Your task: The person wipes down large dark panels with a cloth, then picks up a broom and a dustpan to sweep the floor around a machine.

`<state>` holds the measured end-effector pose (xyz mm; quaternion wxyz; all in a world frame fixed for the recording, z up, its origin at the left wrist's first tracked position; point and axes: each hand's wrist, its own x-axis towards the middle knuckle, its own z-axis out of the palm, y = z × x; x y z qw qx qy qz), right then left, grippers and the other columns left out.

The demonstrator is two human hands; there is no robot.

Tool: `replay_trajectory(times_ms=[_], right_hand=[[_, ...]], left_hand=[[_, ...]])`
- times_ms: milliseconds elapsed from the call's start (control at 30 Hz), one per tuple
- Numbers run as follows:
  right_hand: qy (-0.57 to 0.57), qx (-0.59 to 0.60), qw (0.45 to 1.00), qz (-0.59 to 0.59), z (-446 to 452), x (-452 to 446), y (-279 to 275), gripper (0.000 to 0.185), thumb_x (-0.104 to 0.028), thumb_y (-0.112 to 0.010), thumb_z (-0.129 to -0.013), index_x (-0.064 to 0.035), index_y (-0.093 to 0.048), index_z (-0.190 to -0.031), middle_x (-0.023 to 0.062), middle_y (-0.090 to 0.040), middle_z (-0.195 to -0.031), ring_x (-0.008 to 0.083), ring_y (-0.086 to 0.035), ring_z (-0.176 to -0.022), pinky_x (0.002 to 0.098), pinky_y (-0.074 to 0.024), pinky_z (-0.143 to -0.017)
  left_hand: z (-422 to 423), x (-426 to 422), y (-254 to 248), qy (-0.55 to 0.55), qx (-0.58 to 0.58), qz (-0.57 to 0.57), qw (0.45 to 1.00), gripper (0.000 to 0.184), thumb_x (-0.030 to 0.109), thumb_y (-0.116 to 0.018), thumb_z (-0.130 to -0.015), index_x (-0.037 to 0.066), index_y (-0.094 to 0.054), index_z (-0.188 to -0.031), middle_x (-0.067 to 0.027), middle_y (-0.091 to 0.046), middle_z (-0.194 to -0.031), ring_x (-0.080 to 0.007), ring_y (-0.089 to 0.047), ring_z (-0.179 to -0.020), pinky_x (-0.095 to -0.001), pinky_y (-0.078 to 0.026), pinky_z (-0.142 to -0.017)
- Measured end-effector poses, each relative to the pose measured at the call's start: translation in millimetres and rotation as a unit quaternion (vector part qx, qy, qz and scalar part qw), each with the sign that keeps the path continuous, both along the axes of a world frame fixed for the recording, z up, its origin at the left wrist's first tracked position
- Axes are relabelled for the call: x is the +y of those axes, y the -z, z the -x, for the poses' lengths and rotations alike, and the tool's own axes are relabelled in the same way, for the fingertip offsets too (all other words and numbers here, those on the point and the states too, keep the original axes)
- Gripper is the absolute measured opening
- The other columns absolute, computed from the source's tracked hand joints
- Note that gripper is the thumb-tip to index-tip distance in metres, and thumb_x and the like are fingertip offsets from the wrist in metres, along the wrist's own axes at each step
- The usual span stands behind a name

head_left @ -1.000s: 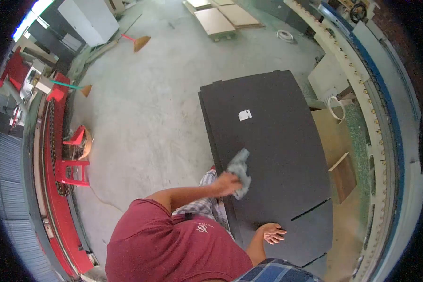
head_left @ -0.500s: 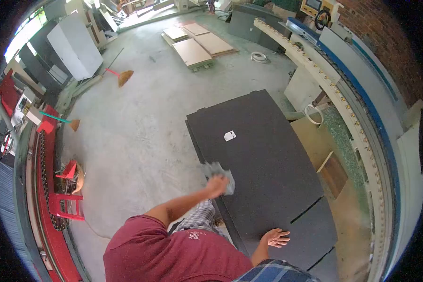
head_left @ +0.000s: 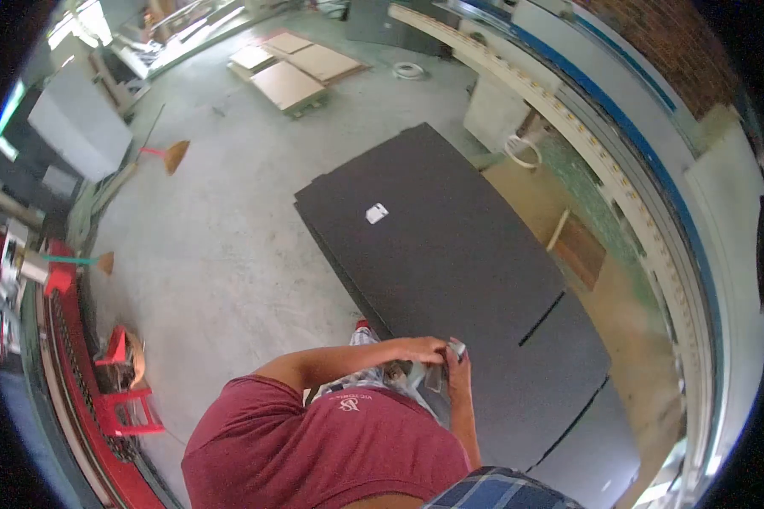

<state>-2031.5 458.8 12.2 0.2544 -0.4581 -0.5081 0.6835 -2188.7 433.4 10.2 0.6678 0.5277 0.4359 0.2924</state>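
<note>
Both of my hands are together over the near left part of a dark grey board (head_left: 475,263). My left hand (head_left: 422,349) comes in from the left, its fingers closed on a crumpled pale sheet (head_left: 434,378), partly see-through; cloth or plastic, I cannot tell. From below, my right hand (head_left: 458,365) meets it, also closed on the sheet, with a pale bit standing up at its fingertips. A small white label (head_left: 377,213) lies on the board's far half. Two dark slots (head_left: 542,319) cross the board's right part.
Along the right runs a long machine with a pale beam (head_left: 560,102). Stacked panels (head_left: 289,85) lie on the floor ahead. To the left are red stools (head_left: 132,413), a red machine rail (head_left: 76,390) and two brooms (head_left: 176,157). A brown panel (head_left: 581,250) lies beyond the board.
My left hand has drawn back from the board's left edge with the sheet. My right hand has lifted off the board and now grips the sheet too. The view has shifted.
</note>
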Motion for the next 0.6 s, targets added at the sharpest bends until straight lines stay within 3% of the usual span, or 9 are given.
replay_trajectory(times_ms=[100,167,233,300,367,433,500,567,600], right_hand=[[0.012,-0.120,0.993,-0.003,5,1,-45,0.036,-0.019,-0.054,-0.075,-0.0076,-0.047,-0.108,0.0064,-0.053,-0.091,0.0146,-0.048,-0.085,0.0266,-0.0382,-0.075],[0.056,-0.166,0.983,-0.062,-24,10,-44,0.033,-0.014,-0.051,-0.074,-0.0062,-0.048,-0.106,0.0077,-0.052,-0.092,0.0173,-0.048,-0.085,0.0291,-0.0382,-0.076],[0.140,-0.261,0.934,-0.201,-75,24,-13,0.034,-0.014,-0.051,-0.075,-0.0055,-0.046,-0.107,0.0122,-0.050,-0.097,0.0224,-0.048,-0.091,0.0337,-0.0376,-0.079],[0.257,-0.360,0.861,-0.251,-129,29,19,0.039,-0.017,-0.052,-0.075,-0.0062,-0.043,-0.112,0.0179,-0.046,-0.105,0.0297,-0.046,-0.095,0.0377,-0.0363,-0.082],[0.243,-0.487,0.805,-0.237,-167,22,33,0.048,-0.021,-0.053,-0.076,-0.0079,-0.036,-0.119,0.0204,-0.040,-0.113,0.0350,-0.040,-0.103,0.0414,-0.0339,-0.085],[0.214,-0.597,0.765,-0.111,-161,4,39,0.061,-0.025,-0.056,-0.075,-0.0148,-0.024,-0.127,0.0186,-0.029,-0.124,0.0375,-0.032,-0.109,0.0455,-0.0313,-0.087],[0.129,-0.659,0.702,-0.239,-153,-14,70,0.064,-0.025,-0.055,-0.075,-0.0173,-0.021,-0.128,0.0200,-0.023,-0.126,0.0394,-0.031,-0.109,0.0483,-0.0306,-0.087],[0.083,-0.653,0.698,-0.281,-116,-26,70,0.059,-0.017,-0.054,-0.075,-0.0184,-0.025,-0.127,0.0186,-0.027,-0.125,0.0364,-0.031,-0.110,0.0464,-0.0301,-0.089],[0.060,-0.639,0.706,-0.301,-93,-29,70,0.059,-0.017,-0.054,-0.075,-0.0184,-0.025,-0.127,0.0186,-0.027,-0.125,0.0364,-0.031,-0.110,0.0464,-0.0301,-0.089]], left_hand=[[15,-9,-15,0.043,-0.002,0.055,0.998,0.037,0.025,-0.049,-0.078,0.002,-0.046,-0.106,-0.0068,-0.054,-0.092,-0.0143,-0.051,-0.081,-0.0282,-0.043,-0.070],[23,-20,-10,-0.102,-0.082,0.116,0.985,0.034,0.024,-0.050,-0.079,0.003,-0.046,-0.105,-0.0072,-0.054,-0.094,-0.0137,-0.051,-0.085,-0.0272,-0.043,-0.073],[54,-35,25,-0.122,0.038,0.022,0.992,0.031,0.022,-0.050,-0.080,0.002,-0.047,-0.104,-0.0068,-0.054,-0.094,-0.0141,-0.051,-0.087,-0.0265,-0.042,-0.076],[87,-71,70,-0.187,0.033,0.003,0.982,0.027,0.022,-0.051,-0.078,0.001,-0.053,-0.094,-0.0095,-0.057,-0.093,-0.0149,-0.053,-0.079,-0.0274,-0.044,-0.068],[121,-114,112,-0.249,0.034,-0.045,0.967,0.019,0.017,-0.052,-0.075,0.000,-0.055,-0.083,-0.0098,-0.057,-0.083,-0.0160,-0.054,-0.072,-0.0279,-0.044,-0.063],[161,-170,178,-0.259,0.148,0.038,0.954,0.018,0.017,-0.051,-0.071,0.000,-0.056,-0.073,-0.0127,-0.056,-0.076,-0.0234,-0.055,-0.069,-0.0322,-0.044,-0.061],[178,-220,156,-0.272,0.417,0.117,0.859,0.020,0.020,-0.049,-0.069,0.000,-0.056,-0.068,-0.0163,-0.056,-0.072,-0.0315,-0.054,-0.070,-0.0381,-0.044,-0.061],[188,-275,177,-0.403,0.486,0.212,0.746,0.024,0.020,-0.048,-0.067,-0.002,-0.056,-0.062,-0.0220,-0.056,-0.066,-0.0337,-0.056,-0.066,-0.0409,-0.045,-0.060],[186,-291,170,-0.428,0.484,0.227,0.728,0.024,0.020,-0.048,-0.067,-0.002,-0.056,-0.062,-0.0220,-0.056,-0.066,-0.0337,-0.056,-0.066,-0.0409,-0.045,-0.060]])
